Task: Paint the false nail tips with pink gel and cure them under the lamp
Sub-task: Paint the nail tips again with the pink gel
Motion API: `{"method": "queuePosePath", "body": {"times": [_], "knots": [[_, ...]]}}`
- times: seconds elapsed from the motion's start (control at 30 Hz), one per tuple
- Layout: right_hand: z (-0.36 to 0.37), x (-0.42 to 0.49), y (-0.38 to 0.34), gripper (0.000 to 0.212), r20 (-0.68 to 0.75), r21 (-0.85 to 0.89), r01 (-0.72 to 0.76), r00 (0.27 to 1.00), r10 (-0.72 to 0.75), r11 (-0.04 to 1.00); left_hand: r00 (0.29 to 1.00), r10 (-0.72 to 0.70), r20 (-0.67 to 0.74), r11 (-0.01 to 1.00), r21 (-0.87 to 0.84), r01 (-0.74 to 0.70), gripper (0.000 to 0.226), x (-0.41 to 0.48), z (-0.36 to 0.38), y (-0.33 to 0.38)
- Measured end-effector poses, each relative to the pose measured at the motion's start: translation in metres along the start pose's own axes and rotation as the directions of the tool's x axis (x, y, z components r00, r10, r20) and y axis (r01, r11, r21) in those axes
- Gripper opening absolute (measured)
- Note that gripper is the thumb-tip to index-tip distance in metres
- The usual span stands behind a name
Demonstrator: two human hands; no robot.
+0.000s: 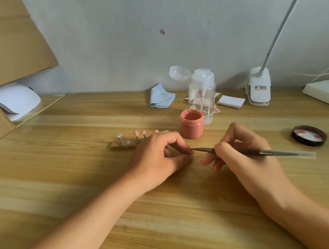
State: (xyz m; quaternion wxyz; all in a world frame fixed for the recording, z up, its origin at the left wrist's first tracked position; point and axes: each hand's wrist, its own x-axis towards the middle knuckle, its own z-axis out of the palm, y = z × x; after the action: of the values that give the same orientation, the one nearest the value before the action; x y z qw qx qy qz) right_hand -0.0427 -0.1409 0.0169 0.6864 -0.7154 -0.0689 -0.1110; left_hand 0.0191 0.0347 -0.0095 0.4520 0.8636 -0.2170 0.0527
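We paint with pink gel (191, 117).
Right hand (241, 150) clamps the brush (264, 150), pointing left into our left hand (159, 157), pinching a hidden nail tip.

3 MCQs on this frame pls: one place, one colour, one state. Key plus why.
1. Where is the black lid of the gel jar? A) screwed on it B) on the table, right of the right hand C) on the floor
2. The folded cloth is: A) light blue B) red C) black
3. The right hand's grip: A) pinches the brush B) flat and empty C) curled on nothing
Key: B, the lid lies inside-up on the table and the gel jar is uncapped; A, the cloth is pale blue; A, thumb and fingers close round the brush handle.
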Motion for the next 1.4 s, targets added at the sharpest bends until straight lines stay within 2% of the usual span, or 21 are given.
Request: {"method": "queuePosePath", "body": {"times": [0.13, 0.27, 0.47, 0.57, 0.63, 0.73, 0.83, 1.03, 1.4], "knots": [[-0.003, 0.000, 0.000, 0.023, -0.024, 0.030, 0.008, 1.000, -0.007, 1.000, 1.000, 0.006, 0.002, 1.000, -0.018, -0.006, 0.026, 0.000, 0.000, 0.000], [-0.001, -0.001, -0.001, 0.021, 0.032, -0.004, 0.000, 0.999, 0.000, 1.000, 1.000, 0.011, 0.007, 1.000, 0.005, -0.011, 0.029, 0.001, 0.000, -0.001], [-0.003, -0.001, -0.002, 0.020, -0.041, 0.028, -0.012, 0.999, 0.013, 1.000, 1.000, 0.018, 0.008, 0.999, -0.028, -0.018, 0.020, 0.000, 0.000, 0.001], [-0.003, -0.001, 0.000, 0.011, -0.042, 0.004, -0.027, 0.999, 0.027, 1.000, 0.999, -0.020, 0.027, 0.999, -0.043, 0.021, 0.017, -0.002, 0.000, 0.006], [-0.004, -0.001, 0.001, 0.005, -0.065, 0.045, -0.041, 0.997, 0.044, 0.998, 0.999, -0.030, 0.037, 0.999, -0.040, 0.031, 0.016, -0.003, -0.001, 0.008], [-0.005, -0.001, 0.000, 0.007, -0.072, 0.106, -0.017, 0.997, 0.024, 0.994, 1.000, -0.006, 0.028, 0.999, -0.043, 0.008, 0.017, -0.002, -0.002, 0.006], [-0.006, -0.003, -0.001, 0.017, -0.038, 0.073, 0.026, 0.999, -0.023, 0.997, 0.999, -0.015, 0.029, 1.000, -0.023, 0.016, 0.019, -0.001, -0.002, 0.006], [-0.004, -0.002, 0.001, 0.020, 0.000, -0.032, -0.010, 1.000, 0.010, 0.999, 0.998, -0.052, 0.031, 0.998, -0.017, 0.053, 0.014, -0.002, -0.002, 0.008], [-0.002, -0.005, -0.004, 0.010, 0.043, -0.085, 0.000, 0.999, 0.003, 0.996, 0.999, -0.041, 0.019, 0.999, -0.015, 0.041, 0.018, -0.001, -0.002, 0.008]]}}
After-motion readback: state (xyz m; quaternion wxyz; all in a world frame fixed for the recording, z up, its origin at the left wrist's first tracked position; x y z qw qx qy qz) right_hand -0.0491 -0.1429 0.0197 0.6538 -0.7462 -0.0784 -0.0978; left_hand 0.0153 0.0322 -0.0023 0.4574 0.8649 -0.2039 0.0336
